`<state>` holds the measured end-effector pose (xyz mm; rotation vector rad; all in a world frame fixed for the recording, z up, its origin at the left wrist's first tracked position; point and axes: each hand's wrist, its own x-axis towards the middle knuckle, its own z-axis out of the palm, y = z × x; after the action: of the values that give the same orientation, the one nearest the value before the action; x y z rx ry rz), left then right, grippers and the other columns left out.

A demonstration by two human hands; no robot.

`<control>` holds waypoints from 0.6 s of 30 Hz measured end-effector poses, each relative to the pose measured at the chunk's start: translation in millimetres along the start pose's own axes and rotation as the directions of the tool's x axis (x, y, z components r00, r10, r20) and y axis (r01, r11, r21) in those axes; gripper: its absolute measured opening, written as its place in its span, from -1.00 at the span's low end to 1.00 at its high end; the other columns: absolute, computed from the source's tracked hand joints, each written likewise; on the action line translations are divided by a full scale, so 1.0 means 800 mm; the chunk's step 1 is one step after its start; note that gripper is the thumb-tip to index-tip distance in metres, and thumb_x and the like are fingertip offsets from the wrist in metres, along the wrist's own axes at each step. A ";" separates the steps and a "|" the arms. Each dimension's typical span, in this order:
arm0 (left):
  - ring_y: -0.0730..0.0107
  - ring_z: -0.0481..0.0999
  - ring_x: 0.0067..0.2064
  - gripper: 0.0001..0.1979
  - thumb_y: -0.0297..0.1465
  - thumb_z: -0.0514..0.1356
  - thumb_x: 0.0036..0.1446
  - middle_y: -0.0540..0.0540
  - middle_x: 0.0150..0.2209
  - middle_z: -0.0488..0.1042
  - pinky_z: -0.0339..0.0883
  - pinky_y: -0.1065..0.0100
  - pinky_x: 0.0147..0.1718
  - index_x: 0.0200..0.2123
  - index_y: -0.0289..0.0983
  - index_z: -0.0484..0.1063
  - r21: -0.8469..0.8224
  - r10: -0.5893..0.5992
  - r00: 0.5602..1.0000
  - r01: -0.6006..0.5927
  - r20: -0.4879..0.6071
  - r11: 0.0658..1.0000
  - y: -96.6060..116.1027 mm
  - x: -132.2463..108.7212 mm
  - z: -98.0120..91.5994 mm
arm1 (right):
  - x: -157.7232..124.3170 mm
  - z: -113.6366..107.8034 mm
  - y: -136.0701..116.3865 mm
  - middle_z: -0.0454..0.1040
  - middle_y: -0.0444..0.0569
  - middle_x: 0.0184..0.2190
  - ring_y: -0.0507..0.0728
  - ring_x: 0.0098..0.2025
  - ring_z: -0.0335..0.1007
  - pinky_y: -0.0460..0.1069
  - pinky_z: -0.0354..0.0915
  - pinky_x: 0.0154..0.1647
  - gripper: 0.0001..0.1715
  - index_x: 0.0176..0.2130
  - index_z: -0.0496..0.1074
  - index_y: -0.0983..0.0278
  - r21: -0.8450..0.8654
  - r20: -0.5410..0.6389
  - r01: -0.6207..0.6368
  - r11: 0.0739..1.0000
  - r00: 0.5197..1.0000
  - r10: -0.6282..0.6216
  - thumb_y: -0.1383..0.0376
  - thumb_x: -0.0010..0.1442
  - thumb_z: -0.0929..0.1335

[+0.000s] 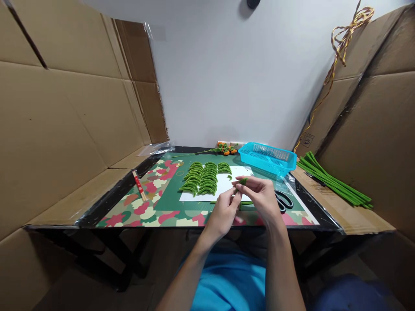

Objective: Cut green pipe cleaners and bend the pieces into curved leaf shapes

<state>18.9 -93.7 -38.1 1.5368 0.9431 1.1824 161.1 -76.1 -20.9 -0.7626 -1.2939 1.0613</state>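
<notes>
Above the right part of a white sheet (222, 185), my left hand (227, 207) and my right hand (261, 194) meet at their fingertips. Both pinch a small green fuzzy piece (242, 183) between them. Curved green leaf-like pieces (208, 179) lie in three columns on the sheet, the rightmost column shorter. A small green scrap (229, 177) rests between that column and my hands. Below my fingers a green stem (247, 202) lies partly hidden. Black-handled scissors (284, 201) are right beside my right wrist, their blades hidden.
A blue basket (267, 158) stands at the back right, with orange flowers (227, 150) left of it. Green stems (333, 181) lie far right near a black pen-like tool (315, 179). A red-wrapped stick (139, 185) is at left. Cardboard walls (65, 112) flank the table.
</notes>
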 end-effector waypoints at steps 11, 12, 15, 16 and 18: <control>0.57 0.03 -0.59 -0.48 0.04 0.23 0.23 0.12 -0.60 0.12 -0.05 0.45 -0.58 -0.51 -0.24 0.23 -0.075 -0.018 1.000 0.018 0.003 0.997 0.002 0.001 -0.004 | -0.008 -0.002 -0.002 0.74 0.05 -0.22 0.29 -0.19 0.72 0.11 0.63 -0.13 -0.76 -0.18 0.75 0.22 -0.163 -0.035 0.130 0.978 0.990 -0.137 0.18 0.15 0.58; 0.57 0.02 -0.59 -0.48 0.05 0.23 0.23 0.12 -0.59 0.13 -0.06 0.45 -0.58 -0.50 -0.23 0.24 -0.100 -0.024 1.000 0.024 0.009 0.995 0.003 0.001 -0.004 | -0.008 -0.001 -0.002 0.74 0.05 -0.20 0.29 -0.18 0.72 0.11 0.63 -0.13 -0.74 -0.15 0.74 0.23 -0.144 -0.042 0.129 0.981 0.990 -0.137 0.17 0.17 0.57; 0.57 0.04 -0.59 -0.49 0.04 0.23 0.24 0.12 -0.59 0.15 -0.04 0.45 -0.58 -0.50 -0.24 0.25 -0.111 -0.029 0.999 0.032 0.023 0.993 0.004 0.002 -0.003 | -0.006 0.000 0.000 0.74 0.02 -0.19 0.30 -0.14 0.72 0.13 0.63 -0.09 -0.76 -0.13 0.74 0.21 -0.126 -0.129 0.182 0.975 0.972 -0.199 0.19 0.20 0.55; 0.56 0.06 -0.58 -0.49 0.03 0.22 0.25 0.11 -0.59 0.15 -0.03 0.44 -0.57 -0.51 -0.24 0.25 -0.091 -0.023 0.999 0.025 0.027 0.996 0.003 0.002 -0.003 | -0.005 0.000 0.002 0.74 0.00 -0.19 0.30 -0.14 0.73 0.14 0.63 -0.07 -0.79 -0.15 0.74 0.19 -0.164 -0.167 0.217 0.962 0.955 -0.243 0.21 0.19 0.55; 0.53 0.10 -0.57 -0.48 0.00 0.20 0.27 0.09 -0.60 0.17 -0.01 0.43 -0.56 -0.55 -0.25 0.26 -0.048 -0.007 0.999 0.009 0.045 0.999 0.003 0.003 -0.003 | -0.005 0.000 0.007 0.74 -0.03 -0.20 0.31 -0.13 0.73 0.14 0.62 -0.04 -0.85 -0.19 0.75 0.15 -0.279 -0.212 0.268 0.922 0.919 -0.332 0.25 0.20 0.53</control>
<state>17.3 -91.9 -35.1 1.5139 0.8841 1.1525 160.6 -77.9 -27.6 -0.8223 -1.2807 0.5388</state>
